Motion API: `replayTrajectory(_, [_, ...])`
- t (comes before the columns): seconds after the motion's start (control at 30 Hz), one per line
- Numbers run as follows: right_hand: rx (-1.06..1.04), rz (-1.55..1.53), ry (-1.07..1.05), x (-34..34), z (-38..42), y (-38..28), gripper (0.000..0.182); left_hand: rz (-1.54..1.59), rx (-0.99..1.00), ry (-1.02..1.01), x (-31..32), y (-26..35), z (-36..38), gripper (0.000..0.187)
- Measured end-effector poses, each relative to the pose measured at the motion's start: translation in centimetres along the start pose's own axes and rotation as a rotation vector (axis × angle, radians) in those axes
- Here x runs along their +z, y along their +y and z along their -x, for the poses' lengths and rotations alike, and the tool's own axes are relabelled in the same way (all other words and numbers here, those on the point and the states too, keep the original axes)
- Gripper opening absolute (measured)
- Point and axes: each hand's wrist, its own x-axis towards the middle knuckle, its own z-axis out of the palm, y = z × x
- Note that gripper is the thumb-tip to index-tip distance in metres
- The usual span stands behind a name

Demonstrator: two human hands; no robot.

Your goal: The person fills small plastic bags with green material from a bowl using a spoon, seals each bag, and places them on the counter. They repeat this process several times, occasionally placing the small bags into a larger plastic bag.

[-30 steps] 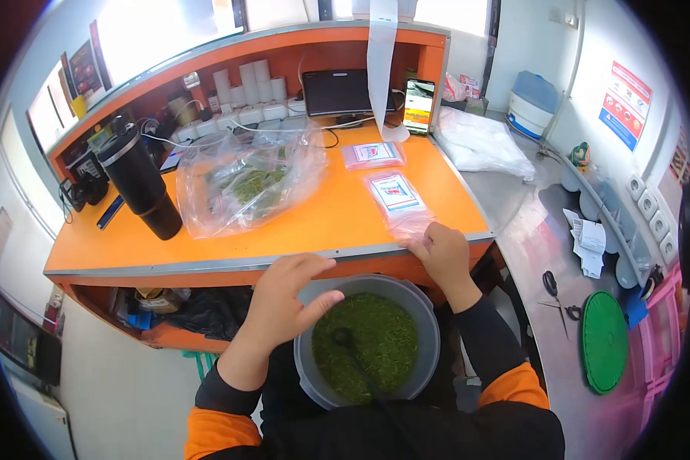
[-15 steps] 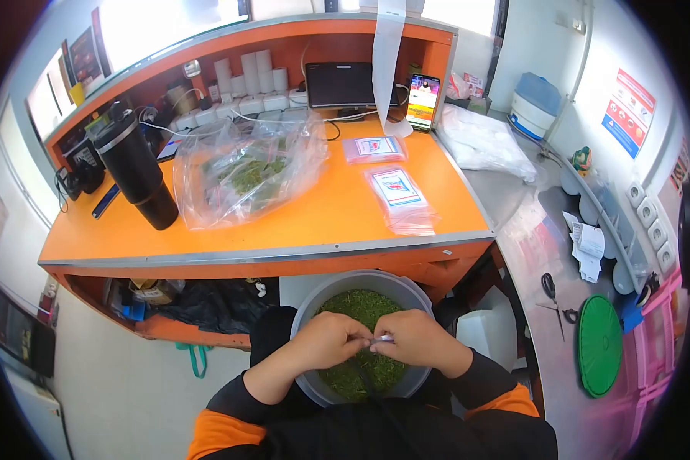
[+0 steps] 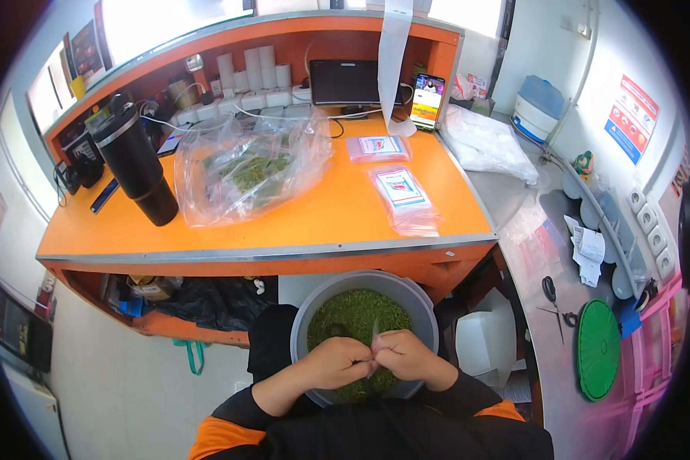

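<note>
My left hand (image 3: 337, 360) and my right hand (image 3: 406, 355) meet over a grey tub (image 3: 300, 337) of chopped green leaves (image 3: 353, 310). Both have their fingers closed in a pinch on a small clear plastic bag (image 3: 375, 330), whose thin edge pokes up between them. Most of this bag is hidden by the fingers, so its contents cannot be made out. On the orange desk ahead lie two stacks of printed zip bags, a nearer stack (image 3: 403, 195) and a farther stack (image 3: 379, 148). A large clear bag (image 3: 303, 165) with greens inside rests left of them.
A black tumbler (image 3: 136, 165) stands on the left of the desk (image 3: 284, 239). Behind are a monitor (image 3: 345, 82) and a lit phone (image 3: 428, 101). On the steel counter to the right lie scissors (image 3: 550, 289), receipts (image 3: 586, 249) and a green round lid (image 3: 598, 349).
My hands have moved slightly lower and nearer my body, still together. The bag's clear edge now stands up between the fingers. The view has shifted slightly.
</note>
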Motion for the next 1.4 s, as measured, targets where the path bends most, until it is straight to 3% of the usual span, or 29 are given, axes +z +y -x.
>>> replayTrajectory(0.07, [0.02,0.145,0.036,-0.4,0.1,-0.3,0.015,-0.082,0.029,0.272,1.1,-0.1,0.5,0.014])
replayTrajectory(0.13, [0.036,0.269,0.119,-0.4,0.1,-1.2,0.014,-0.231,-0.115,0.411,0.1,-0.4,0.3,0.014])
replayTrajectory(0.2, [0.044,0.38,0.254,0.4,-0.3,-2.9,0.011,-0.246,-0.144,0.418,-0.6,0.8,-0.3,0.016])
replayTrajectory(0.27, [-0.158,0.392,0.389,0.7,-0.4,-4.3,0.008,-0.283,-0.16,0.392,-1.5,1.3,-0.5,0.016])
replayTrajectory(0.3, [-0.263,0.397,0.452,0.7,-0.5,-4.7,0.006,-0.244,-0.095,0.349,-1.8,1.0,-0.5,0.016])
replayTrajectory(0.37, [-0.319,0.57,0.253,0.5,-0.4,-4.9,0.004,-0.17,0.036,0.271,-2.1,0.5,-0.3,0.016])
replayTrajectory(0.4, [-0.35,0.649,0.153,0.5,-0.4,-4.9,0.005,-0.196,-0.008,0.241,-1.9,0.5,-0.1,0.016])
replayTrajectory(0.5, [-0.058,0.831,-0.027,0.3,0.1,-4.1,0.008,-0.187,-0.127,0.174,-1.2,0.4,0.4,0.015])
replayTrajectory(0.57, [-0.071,0.712,-0.086,0.1,0.5,-4.3,0.008,-0.062,-0.175,0.17,-1.3,-0.5,0.3,0.021])
replayTrajectory(0.63, [-0.089,0.599,-0.115,-0.1,0.5,-4.5,0.008,0.322,-0.129,0.165,-1.7,0.1,0.1,0.033])
replayTrajectory(0.7, [-0.107,0.483,-0.112,-0.1,0.5,-4.6,0.008,0.409,-0.1,0.0,-1.9,-0.7,0.3,0.057])
replayTrajectory(0.8, [-0.099,0.495,-0.111,0.5,0.4,-5.5,0.009,0.23,-0.259,-0.388,-2.8,-0.8,-0.5,0.06])
replayTrajectory(0.83, [-0.109,0.382,-0.005,0.4,0.2,-5.4,0.011,0.296,-0.294,-0.417,-3.3,-1.0,-0.6,0.059])
replayTrajectory(0.9, [-0.12,0.159,0.211,0.2,0.1,-5.2,0.013,0.438,-0.238,-0.212,-4.0,-2.0,0.3,0.058])
replayTrajectory(1.0, [0.136,0.126,0.458,1.0,0.2,-2.6,0.018,0.761,-0.104,0.135,-4.6,-2.7,1.9,0.055])
replayTrajectory(1.03, [0.241,0.436,0.251,1.9,-0.7,-2.1,0.027,0.797,-0.106,0.157,-5.0,-2.8,2.2,0.066])
replayTrajectory(1.13, [0.449,0.637,-0.341,4.8,-0.8,-0.2,0.025,0.769,-0.086,0.238,-5.4,-2.2,2.9,0.081])
replayTrajectory(1.23, [0.568,0.653,-0.357,5.8,-0.2,2.2,0.021,0.827,-0.062,0.24,-5.9,-2.1,3.6,0.089])
replayTrajectory(1.4, [0.5,0.711,-0.189,4.5,-0.5,3.6,0.036,0.792,0.0,0.262,-5.4,-1.4,3.4,0.093])
